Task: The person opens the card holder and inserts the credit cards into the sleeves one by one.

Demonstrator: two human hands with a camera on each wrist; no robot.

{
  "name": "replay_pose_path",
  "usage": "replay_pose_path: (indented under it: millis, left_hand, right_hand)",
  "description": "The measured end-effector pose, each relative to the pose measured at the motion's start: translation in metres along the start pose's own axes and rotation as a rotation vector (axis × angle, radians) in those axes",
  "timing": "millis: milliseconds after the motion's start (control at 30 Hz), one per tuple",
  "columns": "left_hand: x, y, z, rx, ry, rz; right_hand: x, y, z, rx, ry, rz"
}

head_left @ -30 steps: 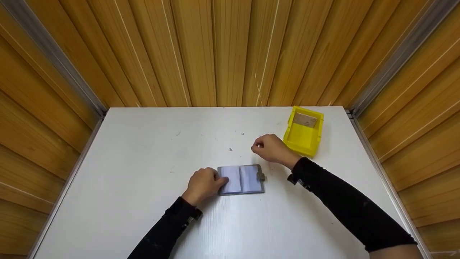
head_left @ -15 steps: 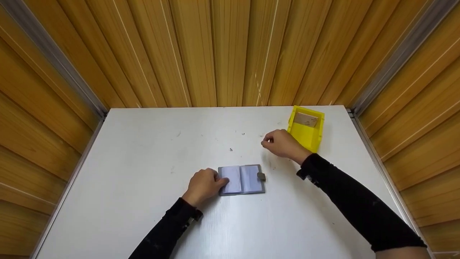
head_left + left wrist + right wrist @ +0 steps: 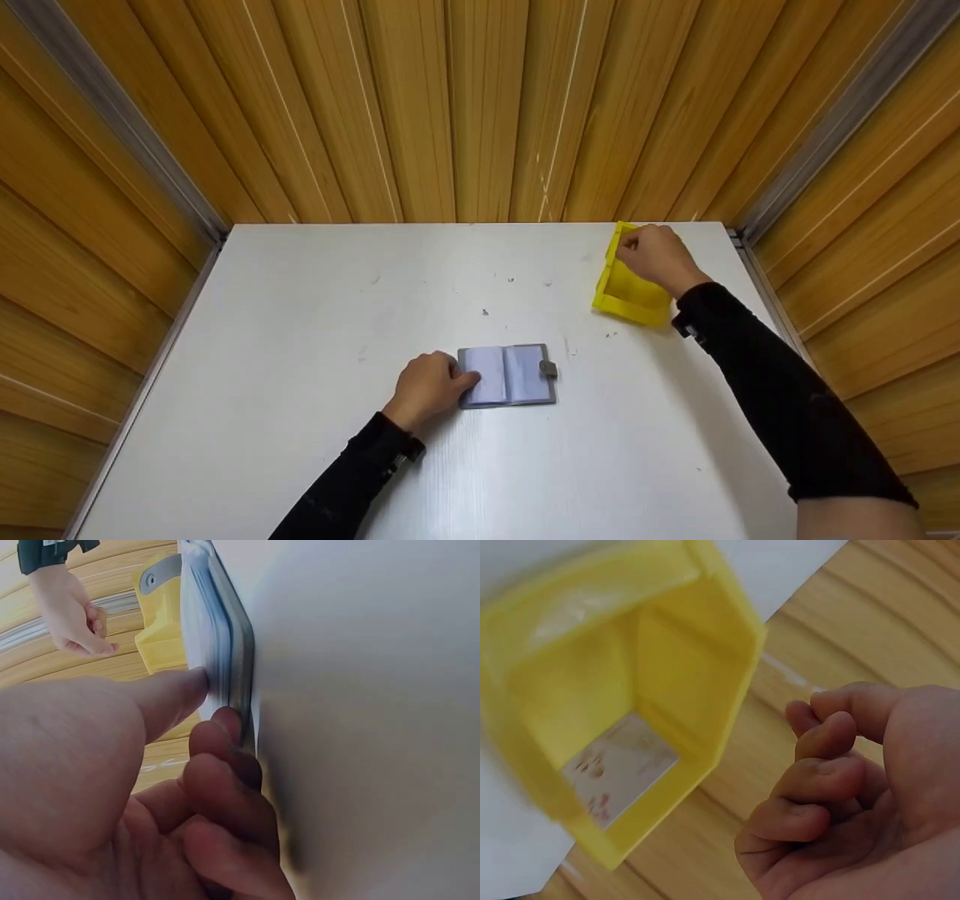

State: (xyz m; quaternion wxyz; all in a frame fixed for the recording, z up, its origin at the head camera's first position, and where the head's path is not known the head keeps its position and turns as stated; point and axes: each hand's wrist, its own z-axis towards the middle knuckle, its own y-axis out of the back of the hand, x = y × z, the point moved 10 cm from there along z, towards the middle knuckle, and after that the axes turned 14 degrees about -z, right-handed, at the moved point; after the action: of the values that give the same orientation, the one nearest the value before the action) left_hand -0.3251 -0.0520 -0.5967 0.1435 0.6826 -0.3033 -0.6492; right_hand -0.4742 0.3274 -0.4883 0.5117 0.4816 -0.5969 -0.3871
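A small card holder (image 3: 527, 375) with a grey cover and a snap tab lies spread open on the white table, pale sleeves facing up. At its left edge my left hand (image 3: 427, 384) pinches it. In the left wrist view the thumb (image 3: 176, 697) lies on the sleeves, and the curled fingers (image 3: 225, 787) are against the cover's edge. Over the far end of a yellow bin (image 3: 637, 311) is my right hand (image 3: 660, 259), its fingers loosely curled with nothing visible in them. A printed card (image 3: 620, 769) rests inside the bin, seen in the right wrist view.
The bin stands near the table's back right corner. Wood-patterned walls (image 3: 480, 112) enclose the back and both sides, with grey metal rails at the corners. Small dark marks (image 3: 485, 312) dot the white tabletop (image 3: 300, 322).
My right hand has moved right and away from me, from beside the bin to above it. The left hand keeps its grip on the card holder, which stays in place.
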Motion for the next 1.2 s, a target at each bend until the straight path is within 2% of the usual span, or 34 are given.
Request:
replay_pose_path:
  millis: [200,533,800,1033,1200]
  left_hand:
    - [0.000,-0.001,0.000,-0.004,0.001,0.005]
    - [-0.002,-0.002,-0.001,-0.012,0.004,0.001]
    - [-0.001,-0.001,-0.004,-0.014,-0.007,-0.002]
    - [-0.002,-0.002,-0.004,-0.016,-0.010,-0.001]
    - [-0.002,-0.001,-0.004,-0.014,-0.003,-0.019]
  right_hand:
    - [-0.031,0.012,0.010,-0.081,-0.033,-0.067]
    - [-0.066,0.006,0.026,-0.201,-0.071,-0.223]
    - [-0.076,-0.006,0.033,-0.216,-0.082,-0.261]
    - [-0.072,-0.001,0.032,-0.358,-0.039,-0.323]
    - [-0.077,0.000,0.033,-0.360,-0.086,-0.342]
